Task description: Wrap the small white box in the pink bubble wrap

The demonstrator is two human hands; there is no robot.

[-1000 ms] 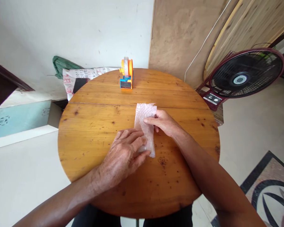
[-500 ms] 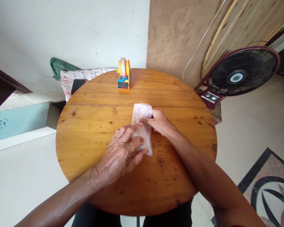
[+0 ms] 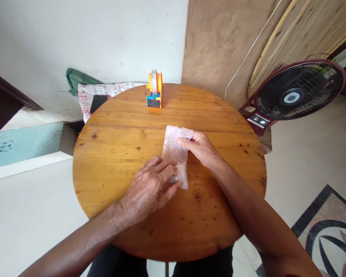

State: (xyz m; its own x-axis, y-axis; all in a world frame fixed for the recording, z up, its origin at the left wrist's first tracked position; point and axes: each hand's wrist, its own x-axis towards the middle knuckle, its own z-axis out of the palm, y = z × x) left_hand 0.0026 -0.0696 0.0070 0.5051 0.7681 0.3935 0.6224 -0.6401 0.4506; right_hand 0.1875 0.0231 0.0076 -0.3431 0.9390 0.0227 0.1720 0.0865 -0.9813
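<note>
watching remotely, i see crinkly, translucent bubble wrap [image 3: 175,154] lying oblong at the middle of the round wooden table [image 3: 118,154]. the right hand [image 3: 203,150] pinches its edge, thumb uppermost, likely steadying it; the left hand [image 3: 152,184] bends over its nearer end, gripping or just pressing, i can't tell. a plastic tape dispenser [image 3: 155,90] stands upright near the table's far rim.

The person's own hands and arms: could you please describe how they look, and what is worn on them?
The left hand and right hand are bare five-fingered hands, without gloves; I see no ring. Both wrists carry no watch or bracelet. The left forearm and right forearm show no sleeve, cable or clear marking.
</note>
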